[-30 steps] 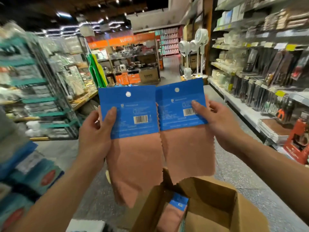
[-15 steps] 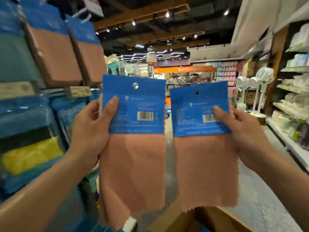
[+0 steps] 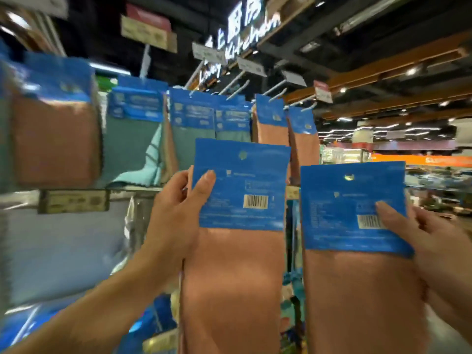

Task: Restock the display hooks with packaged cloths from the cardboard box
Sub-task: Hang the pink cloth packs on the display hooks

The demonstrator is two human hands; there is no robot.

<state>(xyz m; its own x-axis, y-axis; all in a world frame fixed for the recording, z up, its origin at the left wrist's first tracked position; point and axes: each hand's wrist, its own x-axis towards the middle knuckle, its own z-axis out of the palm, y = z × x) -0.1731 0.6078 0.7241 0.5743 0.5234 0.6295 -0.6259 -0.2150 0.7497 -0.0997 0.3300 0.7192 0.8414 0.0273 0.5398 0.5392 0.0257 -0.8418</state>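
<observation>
Where hooks [image 3: 275, 87] jut, hands [image 3: 173, 215] [image 3: 434, 241] grip cloths [image 3: 235, 251] [image 3: 357, 264]

Background fittings I can see
Lit sign [image 3: 242, 26] overhead, centre; orange banner [image 3: 429, 160] far right; shelf label [image 3: 74, 201] near left; wooden ceiling beams [image 3: 398, 65] upper right.

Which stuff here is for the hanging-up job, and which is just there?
For the job: left hand, left cloth pack, right hand, right cloth pack, display hooks.
Just there: teal cloths, shelf price tag, kitchen sign.
</observation>
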